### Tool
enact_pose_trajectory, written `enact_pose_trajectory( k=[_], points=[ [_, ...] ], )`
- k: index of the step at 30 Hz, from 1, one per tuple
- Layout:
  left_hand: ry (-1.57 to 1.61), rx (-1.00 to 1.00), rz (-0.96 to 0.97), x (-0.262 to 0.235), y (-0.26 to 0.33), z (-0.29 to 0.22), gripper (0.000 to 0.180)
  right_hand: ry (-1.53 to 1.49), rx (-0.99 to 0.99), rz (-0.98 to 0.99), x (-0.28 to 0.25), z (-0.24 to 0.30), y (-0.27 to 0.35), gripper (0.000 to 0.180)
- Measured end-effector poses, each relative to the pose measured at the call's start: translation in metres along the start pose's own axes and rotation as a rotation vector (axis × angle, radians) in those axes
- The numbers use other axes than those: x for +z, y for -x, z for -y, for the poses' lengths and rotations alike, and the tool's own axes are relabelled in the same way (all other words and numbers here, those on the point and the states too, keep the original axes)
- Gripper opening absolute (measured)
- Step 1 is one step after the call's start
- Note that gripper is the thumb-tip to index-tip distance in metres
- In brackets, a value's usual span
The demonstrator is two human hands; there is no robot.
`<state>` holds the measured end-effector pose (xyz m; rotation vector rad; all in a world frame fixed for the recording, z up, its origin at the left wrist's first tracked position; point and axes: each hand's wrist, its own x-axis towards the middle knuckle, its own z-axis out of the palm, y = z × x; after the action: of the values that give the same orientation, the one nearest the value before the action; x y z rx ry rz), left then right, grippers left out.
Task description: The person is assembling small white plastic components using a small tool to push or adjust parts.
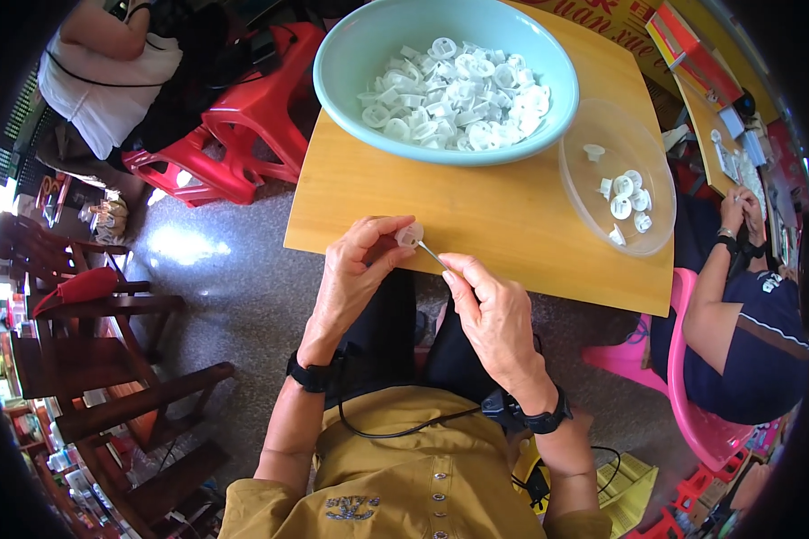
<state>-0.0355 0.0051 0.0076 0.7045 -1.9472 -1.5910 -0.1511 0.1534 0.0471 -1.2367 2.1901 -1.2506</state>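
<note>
Between the thumb and fingers of my left hand (361,256) is a small round white plastic piece (410,235), held just over the table's near edge. My right hand (487,310) pinches a thin metal rod-like tool (432,255), whose far end meets the plastic piece; its handle is hidden in my fingers. Beyond my hands, a large pale turquoise basin (333,99) holds a heap of similar white plastic pieces (463,94). To its right, a clear round plastic tub (573,184) has several of the white pieces (621,207) in it.
The wooden table (368,193) ends right at my hands. Red plastic stools (265,108) and a seated person (108,76) are at the far left. At the right, another person (737,341) sits on a pink chair (683,359). Dark wooden chairs (108,314) stand to my left.
</note>
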Motion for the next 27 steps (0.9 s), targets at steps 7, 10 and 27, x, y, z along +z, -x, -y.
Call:
enact_pose_trajectory(
  k=[7,10,27],
  points=[
    [-0.010,0.035,-0.012,0.003,-0.002,0.002,0.030,-0.109,0.104,0.030,0.013,-0.013,-0.003,0.016],
    [-0.047,0.047,-0.015,0.002,-0.003,0.003,0.030,-0.186,0.204,0.107,0.012,-0.012,-0.006,0.017],
    [-0.160,0.063,0.004,0.002,0.000,-0.003,0.032,0.145,-0.043,-0.020,0.017,-0.006,-0.002,0.018]
  ],
)
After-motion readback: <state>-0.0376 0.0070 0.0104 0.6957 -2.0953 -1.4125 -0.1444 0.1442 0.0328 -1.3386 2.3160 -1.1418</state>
